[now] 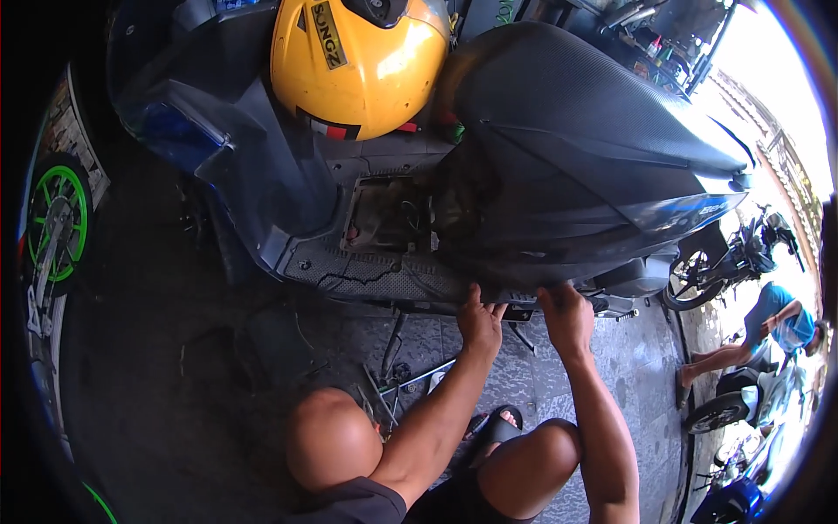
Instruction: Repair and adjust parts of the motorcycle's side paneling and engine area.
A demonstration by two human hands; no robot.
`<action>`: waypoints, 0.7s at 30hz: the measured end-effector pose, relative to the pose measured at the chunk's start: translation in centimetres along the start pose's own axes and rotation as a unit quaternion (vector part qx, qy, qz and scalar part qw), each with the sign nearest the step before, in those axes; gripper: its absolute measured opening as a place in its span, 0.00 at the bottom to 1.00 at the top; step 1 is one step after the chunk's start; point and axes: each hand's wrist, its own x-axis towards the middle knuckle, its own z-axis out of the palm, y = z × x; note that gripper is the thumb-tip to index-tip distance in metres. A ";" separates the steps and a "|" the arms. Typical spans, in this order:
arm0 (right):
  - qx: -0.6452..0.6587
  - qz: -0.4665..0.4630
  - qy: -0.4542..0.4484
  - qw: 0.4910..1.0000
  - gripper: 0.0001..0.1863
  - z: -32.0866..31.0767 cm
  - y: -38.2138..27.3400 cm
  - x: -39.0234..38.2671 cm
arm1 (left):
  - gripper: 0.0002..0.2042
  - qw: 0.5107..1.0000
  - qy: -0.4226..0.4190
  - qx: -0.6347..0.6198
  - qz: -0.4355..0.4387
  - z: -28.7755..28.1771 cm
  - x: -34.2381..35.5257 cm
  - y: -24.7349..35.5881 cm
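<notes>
My left hand (479,321), right hand (566,313) curled on lower edge of black plastic scooter side panel (489,284); fingertips hidden underneath. Thin, stiff, likely brittle; grip edge near clips.

Dark stained concrete floor (157,410) in shade, harsh sunlight blowing out the street (768,79) at right, parked bikes (724,258) out there.

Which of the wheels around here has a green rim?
The wheel at the far left, beside the blue scooter; the wheels at the right have dark rims.
</notes>
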 end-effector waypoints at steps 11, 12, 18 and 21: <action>-0.098 -0.060 -0.006 0.993 0.17 -0.4 -1.7 0.8 | 0.33 0.999 -0.033 0.018 0.007 1.2 -0.4 0.6; -0.104 -0.066 -0.009 0.992 0.17 -0.4 -1.8 0.9 | 0.35 1.000 -0.006 0.014 0.003 1.5 -0.4 0.5; -0.125 -0.061 -0.032 0.990 0.17 -0.5 -2.3 1.2 | 0.38 0.999 0.036 -0.003 0.006 2.5 -0.2 0.8; -0.120 -0.025 -0.054 0.991 0.18 -0.6 -2.7 1.4 | 0.38 0.999 0.040 0.008 0.020 2.5 -0.3 1.0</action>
